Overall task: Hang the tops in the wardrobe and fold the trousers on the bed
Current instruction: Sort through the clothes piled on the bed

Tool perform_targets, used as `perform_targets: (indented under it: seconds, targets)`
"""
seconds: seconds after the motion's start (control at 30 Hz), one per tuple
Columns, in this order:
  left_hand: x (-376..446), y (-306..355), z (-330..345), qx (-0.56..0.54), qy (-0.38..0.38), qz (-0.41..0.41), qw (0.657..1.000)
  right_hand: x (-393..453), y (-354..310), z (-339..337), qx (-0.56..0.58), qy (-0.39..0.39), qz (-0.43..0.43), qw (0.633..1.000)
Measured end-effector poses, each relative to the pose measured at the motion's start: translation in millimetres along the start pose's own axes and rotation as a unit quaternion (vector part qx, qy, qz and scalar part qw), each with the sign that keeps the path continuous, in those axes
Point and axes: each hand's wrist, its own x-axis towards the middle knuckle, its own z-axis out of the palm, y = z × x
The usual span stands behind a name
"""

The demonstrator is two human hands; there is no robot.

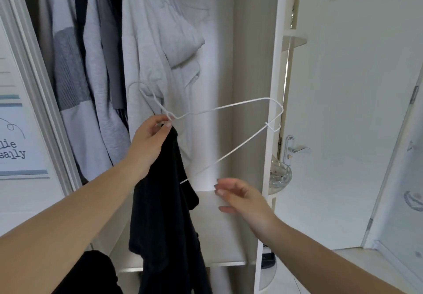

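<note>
A white wire hanger point(231, 106) is held tilted in front of the open wardrobe. My left hand point(150, 137) pinches its neck just below the hook. A black top point(167, 220) hangs down from the same hand, with one end of the hanger running into the fabric. My right hand point(240, 198) hovers lower right with fingers spread, holding nothing, a little way from the black top. Several grey and white tops point(146, 48) hang in the wardrobe behind.
A white shelf point(219, 229) sits inside the wardrobe below my hands. The wardrobe's side panel point(272, 87) stands right of the hanger. A white door with a metal handle point(297, 149) is further right. A framed print point(16, 142) hangs at left.
</note>
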Motion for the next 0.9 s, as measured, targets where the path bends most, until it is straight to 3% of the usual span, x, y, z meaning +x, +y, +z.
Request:
perform_targets:
  seconds: [0.13,0.43,0.6,0.77,0.9]
  targets:
    - [-8.2,6.4,15.7,-0.043,-0.011,0.001,0.999,5.0,17.1,28.0,-0.174,-0.097,-0.006,0.98]
    - [-15.1,17.8,30.8,-0.08,-0.029,-0.031,0.996,25.4,19.2,62.3,-0.183,-0.1,0.009,0.978]
    - [-17.4,9.3,32.4,-0.096,-0.031,-0.069,0.993,23.5,21.7,49.2,-0.271,-0.231,0.05,0.933]
    - [-18.0,-0.6,29.0,-0.104,-0.023,-0.096,0.99,22.3,25.6,29.0,-0.308,-0.292,0.116,0.898]
    - [-15.9,-4.9,25.3,-0.113,-0.007,-0.103,0.988,16.5,38.3,15.3,-0.429,-0.338,0.165,0.821]
